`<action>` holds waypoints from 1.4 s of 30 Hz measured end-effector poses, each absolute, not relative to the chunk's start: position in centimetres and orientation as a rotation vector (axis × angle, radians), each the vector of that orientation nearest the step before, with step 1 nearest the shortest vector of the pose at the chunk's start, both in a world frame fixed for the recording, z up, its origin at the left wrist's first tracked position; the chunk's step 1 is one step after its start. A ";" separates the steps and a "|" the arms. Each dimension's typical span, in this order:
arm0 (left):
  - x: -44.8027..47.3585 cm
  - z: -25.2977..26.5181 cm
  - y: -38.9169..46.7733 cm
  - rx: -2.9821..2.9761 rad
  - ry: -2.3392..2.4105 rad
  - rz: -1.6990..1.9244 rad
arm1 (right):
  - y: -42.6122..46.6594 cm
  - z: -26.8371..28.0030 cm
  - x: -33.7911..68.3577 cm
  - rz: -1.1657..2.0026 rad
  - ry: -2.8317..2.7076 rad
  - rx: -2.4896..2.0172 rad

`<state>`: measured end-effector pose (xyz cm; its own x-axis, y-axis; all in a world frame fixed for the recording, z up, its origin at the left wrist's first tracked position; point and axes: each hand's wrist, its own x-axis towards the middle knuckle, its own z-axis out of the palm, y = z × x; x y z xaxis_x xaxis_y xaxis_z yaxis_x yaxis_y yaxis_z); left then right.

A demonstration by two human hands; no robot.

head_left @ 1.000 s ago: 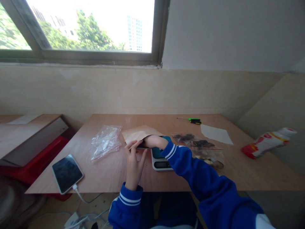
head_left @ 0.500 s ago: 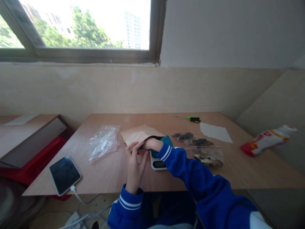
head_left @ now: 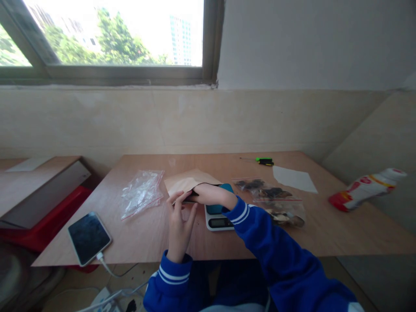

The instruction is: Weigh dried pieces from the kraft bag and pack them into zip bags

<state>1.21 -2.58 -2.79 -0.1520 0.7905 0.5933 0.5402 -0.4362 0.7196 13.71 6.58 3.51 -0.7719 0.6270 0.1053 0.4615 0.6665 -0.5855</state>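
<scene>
A brown paper bag (head_left: 188, 181) lies on its side with its mouth facing me. My left hand (head_left: 178, 221) holds the lower edge of that mouth between its fingers. My right hand (head_left: 211, 195) reaches into the opening; its fingertips are hidden inside, so what they hold does not show. Under my right wrist sits a white kitchen scale (head_left: 217, 223) with a blue-green top, partly covered by the bag and my arm. To the right are zip bags holding dark dried pieces (head_left: 253, 185) and a zip bag of pale dried slices (head_left: 287, 218).
A clear plastic bag (head_left: 143, 195) lies left of the paper bag. At the left front is a tablet (head_left: 89, 238) with a white cable plugged in. Screwdrivers (head_left: 264, 161), a white sheet (head_left: 295, 179) and a red-and-white bottle (head_left: 367, 190) are on the right.
My right hand has drawn back slightly out of the paper bag, and its sleeve has shifted right. More of the scale shows. My left hand has moved a little left, still on the bag's edge.
</scene>
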 end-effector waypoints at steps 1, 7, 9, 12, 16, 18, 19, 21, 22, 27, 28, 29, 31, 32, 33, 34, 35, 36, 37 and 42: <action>1.1 -2.7 -2.5 1.878 1.523 1.626 | 6.1 3.9 14.1 0.781 -2.588 -0.885; 0.5 -2.0 -2.0 1.865 1.526 1.646 | 3.9 6.0 15.7 0.678 -2.489 -0.899; 0.4 -1.8 -1.9 1.860 1.515 1.638 | 3.6 6.2 16.1 0.707 -2.437 -0.892; 0.2 -1.5 -1.6 1.848 1.493 1.653 | 3.7 5.7 16.5 0.781 -2.343 -0.896; 0.0 -1.2 -1.1 1.835 1.465 1.685 | 4.0 4.9 16.6 0.730 -2.224 -0.892; -0.1 -1.0 -0.9 1.828 1.455 1.686 | 4.0 4.8 16.7 0.673 -2.178 -0.896; -0.1 -0.9 -0.8 1.823 1.452 1.686 | 4.0 4.8 16.7 0.659 -2.156 -0.902; -0.3 -0.6 -0.5 1.818 1.441 1.692 | 3.9 4.8 16.8 0.661 -2.110 -0.916; -0.3 -0.5 -0.4 1.817 1.435 1.698 | 3.9 4.8 16.8 0.672 -2.074 -0.916; -0.7 -0.1 0.0 1.837 1.431 1.727 | 4.1 4.2 17.8 0.799 -1.646 -0.842; -0.8 -0.1 0.1 1.836 1.436 1.733 | 4.1 3.9 18.3 0.843 -1.542 -0.837; -0.8 0.0 0.2 1.831 1.444 1.740 | 4.1 3.5 19.0 0.890 -1.447 -0.839; -0.9 0.2 0.5 1.812 1.467 1.745 | 4.1 2.3 20.6 0.992 -1.307 -0.862; -1.0 0.3 0.7 1.798 1.485 1.740 | 4.1 1.5 21.5 1.039 -1.267 -0.886; -1.0 0.4 0.9 1.785 1.504 1.732 | 4.1 0.5 22.3 1.081 -1.246 -0.922; -1.0 0.4 1.0 1.774 1.522 1.726 | 4.2 -0.6 23.0 1.110 -1.242 -0.970; -1.1 0.5 1.2 1.765 1.537 1.723 | 4.3 -1.7 23.5 1.120 -1.252 -1.030; -1.1 0.5 1.4 1.759 1.548 1.724 | 4.5 -2.8 23.9 1.116 -1.273 -1.094; -1.1 0.5 1.6 1.756 1.555 1.726 | 4.8 -3.8 24.0 1.099 -1.298 -1.154; -1.3 0.4 1.9 1.754 1.552 1.727 | 7.0 -6.8 22.8 1.028 -1.414 -1.270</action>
